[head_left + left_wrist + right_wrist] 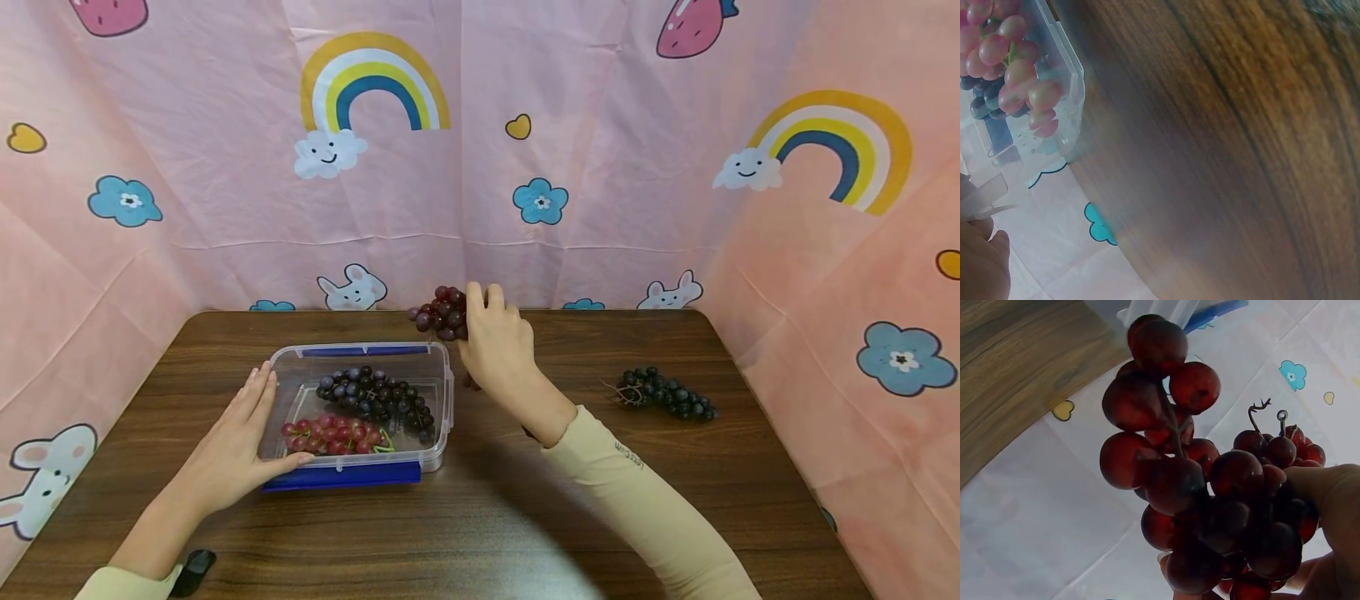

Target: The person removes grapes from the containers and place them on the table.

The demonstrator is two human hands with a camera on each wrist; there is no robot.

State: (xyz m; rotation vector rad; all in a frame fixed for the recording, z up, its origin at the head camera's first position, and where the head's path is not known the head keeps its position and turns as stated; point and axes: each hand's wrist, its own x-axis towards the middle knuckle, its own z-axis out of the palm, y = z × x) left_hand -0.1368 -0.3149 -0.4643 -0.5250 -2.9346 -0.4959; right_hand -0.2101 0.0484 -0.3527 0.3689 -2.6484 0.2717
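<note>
In the head view my right hand (498,342) grips a bunch of dark red grapes (442,315), raised just past the far right corner of a clear plastic container (448,392). The right wrist view shows the bunch close up, with fingers around it and a stem with a small ring at its far end. My left hand (225,454) rests along the container's left side, fingers straight, thumb over the near rim. Inside the container lie a bunch of black grapes (367,392) and, nearer me, a bunch of pinkish-red grapes (337,435).
Another bunch of black grapes (667,395) lies on the brown wooden table (525,533) to the right. The container's near blue latch flap (345,476) hangs outward. A patterned pink cloth (600,208) hangs behind and beside the table.
</note>
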